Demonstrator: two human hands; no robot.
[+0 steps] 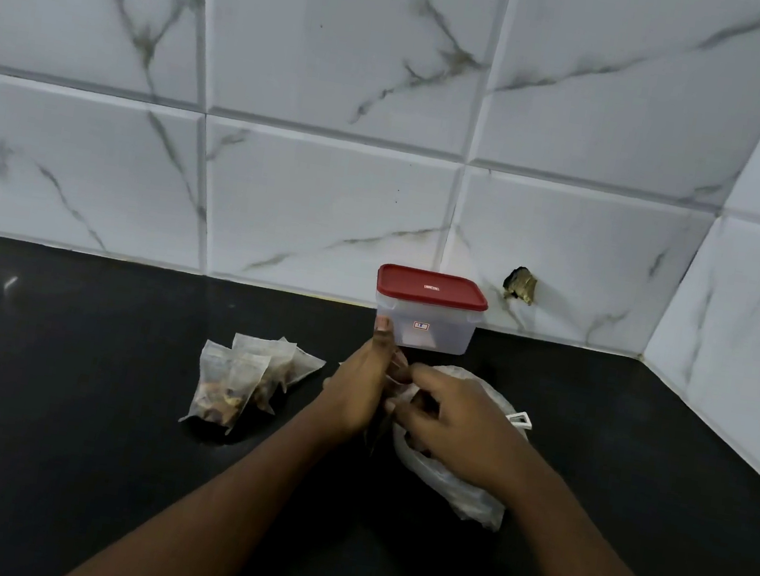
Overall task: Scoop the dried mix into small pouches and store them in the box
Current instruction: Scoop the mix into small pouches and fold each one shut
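Head view shows the filling step in progress. The left hand (356, 392) is curled round a small pouch (400, 372), thumb pointing up, while the right hand (451, 425) has its fingers bent and pinches at the pouch's mouth; blur hides the exact grip. Both hands work just above the clear bag of dried mix (470, 503), which lies on the black table (54, 437) under the right hand. A white plastic piece (520, 421) pokes out beside the bag; what it is I cannot tell.

Several filled pouches (238, 380) lie in a small heap to the left, not yet stored. The box (426, 328) stands behind the hands against the tiled wall, its red lid (403, 281) on.

As I judge it, the next move is closing or settling this pouch and setting it with the others — the lid must come off before anything goes in.

A small red-and-blue sticker (420, 326) sits on the box front and a tiny label (431, 288) on the lid — both too small to read.
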